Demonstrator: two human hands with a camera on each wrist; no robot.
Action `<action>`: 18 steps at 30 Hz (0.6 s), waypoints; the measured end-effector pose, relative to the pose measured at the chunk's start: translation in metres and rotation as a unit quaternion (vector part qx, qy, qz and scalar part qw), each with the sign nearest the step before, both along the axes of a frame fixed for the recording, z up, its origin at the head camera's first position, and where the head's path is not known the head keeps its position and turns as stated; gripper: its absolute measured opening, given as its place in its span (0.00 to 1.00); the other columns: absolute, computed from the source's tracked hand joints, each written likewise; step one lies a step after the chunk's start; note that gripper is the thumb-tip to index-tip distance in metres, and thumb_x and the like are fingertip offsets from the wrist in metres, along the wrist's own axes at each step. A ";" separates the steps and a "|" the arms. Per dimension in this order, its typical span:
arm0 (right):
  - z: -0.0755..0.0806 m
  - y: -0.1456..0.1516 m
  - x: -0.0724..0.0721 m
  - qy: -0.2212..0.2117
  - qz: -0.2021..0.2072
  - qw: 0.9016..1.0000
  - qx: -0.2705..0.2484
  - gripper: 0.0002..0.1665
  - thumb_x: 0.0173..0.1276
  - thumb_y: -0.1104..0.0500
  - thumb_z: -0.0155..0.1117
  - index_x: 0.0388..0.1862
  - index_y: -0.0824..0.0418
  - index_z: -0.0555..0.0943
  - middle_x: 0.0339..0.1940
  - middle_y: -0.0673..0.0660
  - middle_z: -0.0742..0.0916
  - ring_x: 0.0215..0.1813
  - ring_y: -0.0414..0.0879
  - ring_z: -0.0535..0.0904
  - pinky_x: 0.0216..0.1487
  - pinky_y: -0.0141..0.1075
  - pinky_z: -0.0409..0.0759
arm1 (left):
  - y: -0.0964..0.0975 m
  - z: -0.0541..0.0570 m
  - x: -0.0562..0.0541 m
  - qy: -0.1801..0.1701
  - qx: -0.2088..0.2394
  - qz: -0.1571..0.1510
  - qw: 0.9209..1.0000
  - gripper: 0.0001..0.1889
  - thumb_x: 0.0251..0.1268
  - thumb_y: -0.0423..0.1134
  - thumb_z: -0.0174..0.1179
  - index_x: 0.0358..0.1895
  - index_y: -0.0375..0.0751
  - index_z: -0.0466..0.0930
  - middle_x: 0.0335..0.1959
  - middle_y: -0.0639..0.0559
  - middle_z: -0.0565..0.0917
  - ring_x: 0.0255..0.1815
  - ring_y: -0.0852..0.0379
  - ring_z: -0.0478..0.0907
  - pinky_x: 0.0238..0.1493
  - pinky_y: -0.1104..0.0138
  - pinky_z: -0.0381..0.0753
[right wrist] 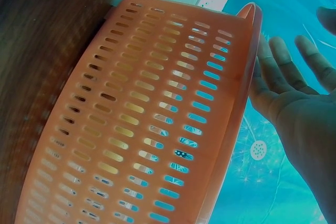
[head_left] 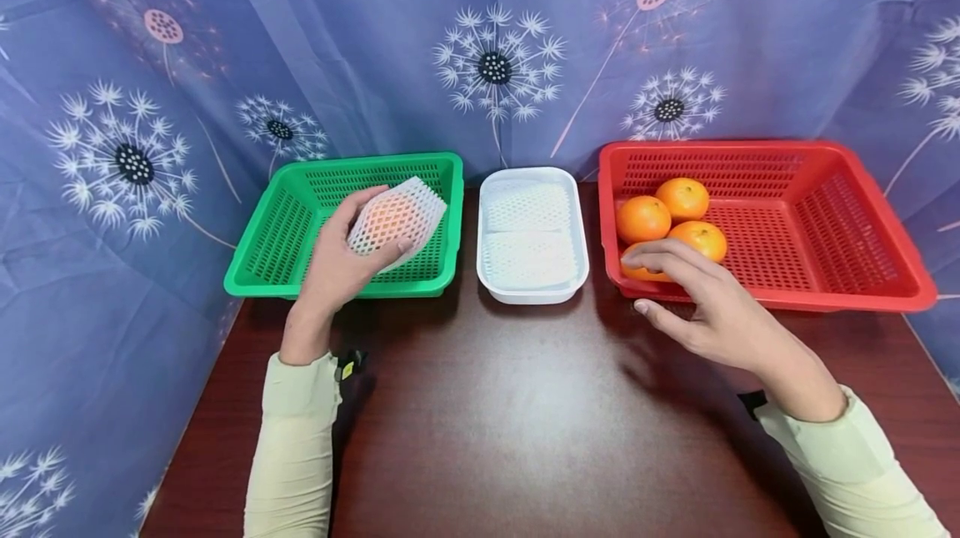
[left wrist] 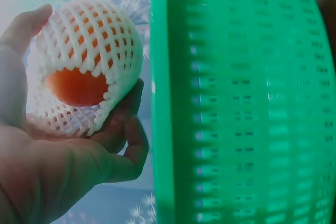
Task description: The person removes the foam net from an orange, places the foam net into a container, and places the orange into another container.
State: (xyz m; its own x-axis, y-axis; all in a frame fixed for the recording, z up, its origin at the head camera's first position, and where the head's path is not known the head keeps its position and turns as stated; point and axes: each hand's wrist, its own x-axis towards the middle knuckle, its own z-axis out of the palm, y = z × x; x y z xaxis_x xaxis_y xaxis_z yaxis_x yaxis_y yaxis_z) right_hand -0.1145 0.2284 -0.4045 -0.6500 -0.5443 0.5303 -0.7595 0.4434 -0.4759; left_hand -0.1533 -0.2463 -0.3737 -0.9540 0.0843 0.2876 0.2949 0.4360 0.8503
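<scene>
My left hand (head_left: 341, 258) grips an orange (left wrist: 79, 86) wrapped in a white foam net sleeve (head_left: 401, 225), held over the green basket (head_left: 258, 279). In the left wrist view, thumb and fingers curl round the netted fruit, and bare peel shows through the sleeve's open end. My right hand (head_left: 712, 304) hovers at the front left rim of the red basket (head_left: 810, 296), holding nothing, its fingers loosely bent. Several bare oranges (head_left: 643, 218) lie in that basket's left part; the hand partly covers the nearest one.
Between the baskets stands a white tray (head_left: 534, 296) with white foam nets (head_left: 528, 229) in it. All three containers are on a dark brown table (head_left: 480, 429). Behind hangs a blue curtain (head_left: 375, 46) with a dandelion print.
</scene>
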 end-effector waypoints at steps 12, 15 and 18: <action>0.002 -0.001 0.000 -0.004 0.003 1.000 0.005 0.39 0.56 0.67 0.80 0.68 0.55 0.81 0.64 0.52 0.83 0.67 0.44 0.76 0.74 0.27 0.63 | 0.030 0.003 0.011 -0.012 0.017 -0.104 0.994 0.36 0.61 0.41 0.77 0.73 0.58 0.76 0.65 0.54 0.80 0.59 0.53 0.76 0.57 0.52 0.76; 0.003 0.000 0.001 -0.010 0.000 1.000 0.010 0.38 0.57 0.67 0.80 0.68 0.55 0.81 0.64 0.51 0.83 0.67 0.43 0.76 0.74 0.27 0.63 | 0.039 0.003 0.014 -0.013 0.022 -0.124 0.992 0.36 0.59 0.40 0.78 0.73 0.59 0.76 0.65 0.55 0.80 0.60 0.53 0.76 0.58 0.52 0.76; 0.005 0.000 0.001 -0.019 -0.003 1.000 0.016 0.37 0.59 0.66 0.80 0.68 0.55 0.81 0.65 0.50 0.83 0.67 0.43 0.75 0.74 0.28 0.63 | 0.046 0.003 0.016 -0.016 0.024 -0.143 0.989 0.37 0.59 0.41 0.78 0.73 0.59 0.76 0.66 0.56 0.80 0.61 0.53 0.76 0.59 0.52 0.76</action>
State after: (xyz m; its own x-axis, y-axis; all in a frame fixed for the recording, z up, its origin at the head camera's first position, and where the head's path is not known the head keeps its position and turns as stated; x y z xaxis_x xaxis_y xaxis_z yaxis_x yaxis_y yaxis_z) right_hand -0.1132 0.2279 -0.3999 -0.6724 -0.5564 0.4881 -0.7387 0.4633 -0.4895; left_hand -0.1375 -0.2004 -0.3709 -0.9018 0.3396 0.2672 0.3723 0.2969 0.8793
